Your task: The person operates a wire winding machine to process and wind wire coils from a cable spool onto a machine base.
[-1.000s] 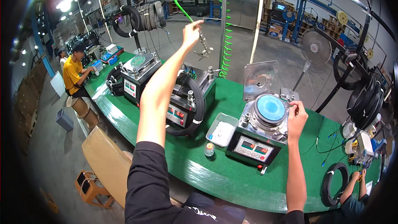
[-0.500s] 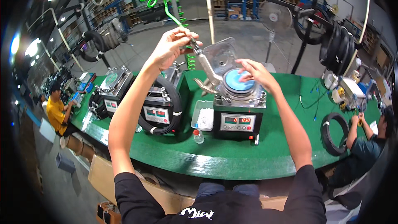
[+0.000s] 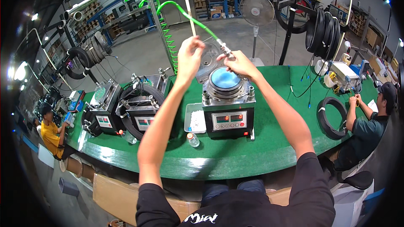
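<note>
Well, from where I stand, the person's right hand [image 3: 240,64] is closed around the silvery metal fitting [image 3: 226,50] at the end of a bright green coiled hose [image 3: 180,8], near the far right rim of a round, light-blue disc [image 3: 226,78]; whatever lies inside that grip I can't tell. The left hand [image 3: 189,61] is raised beside it, fingers loosely bent, thumb parted from them, with nothing visible in its grasp. The disc sits on top of a black and silver box-shaped machine [image 3: 210,129], and a clear plastic cover [image 3: 211,61] stands tilted up behind.

To handle this well, I'd grip the metal firmly rather than the hose, since the coil probably tugs toward the upper left and could swing the fitting. Best leave the hose some slack, keep the left fingers out of its way, and hold the metal off the blue face, which might scratch. I'd also keep the left elbow high: a shallow whitish plastic tray [image 3: 188,118] of white granules [image 3: 197,120] and a small clear bottle with an orange-red cap [image 3: 193,141] stand close to that forearm, and a careless sweep could tip either.
</note>
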